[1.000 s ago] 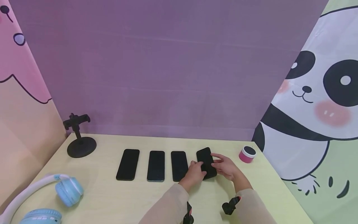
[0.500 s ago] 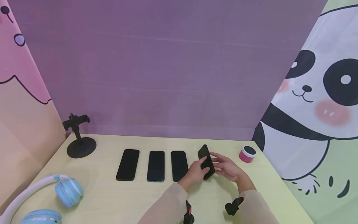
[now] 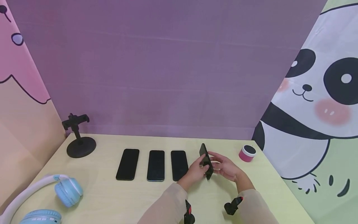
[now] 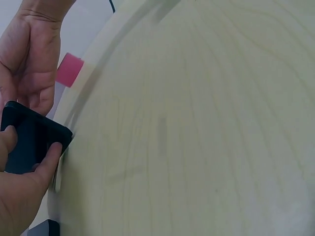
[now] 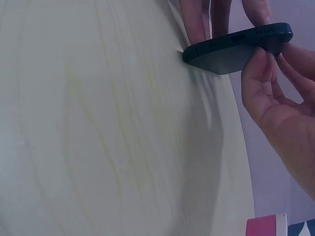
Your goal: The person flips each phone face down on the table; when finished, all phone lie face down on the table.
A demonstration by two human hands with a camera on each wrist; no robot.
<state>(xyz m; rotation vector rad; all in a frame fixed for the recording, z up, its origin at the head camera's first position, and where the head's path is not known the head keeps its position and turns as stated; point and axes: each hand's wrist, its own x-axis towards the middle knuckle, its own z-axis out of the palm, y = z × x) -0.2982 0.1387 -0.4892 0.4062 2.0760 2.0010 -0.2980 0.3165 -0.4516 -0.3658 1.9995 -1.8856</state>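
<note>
A black smartphone stands tilted up on edge between both hands, its dark screen facing left. My left hand holds it from the screen side, thumb near the lower end and fingers further up. My right hand grips it from the back, with fingertips along that side. In the right wrist view the end of the smartphone with its port shows, and the right thumb and fingers pinch near its edge. The left wrist view shows the left hand against the screen.
Three more smartphones, the left one, the middle one and the right one, lie in a row. A black phone stand is at back left, blue headphones at front left, a pink jar at right.
The smartphone has swung from lying nearly face up to steeply on edge, its screen turning left. The right hand has shifted round towards its back. The other phones stay put.
</note>
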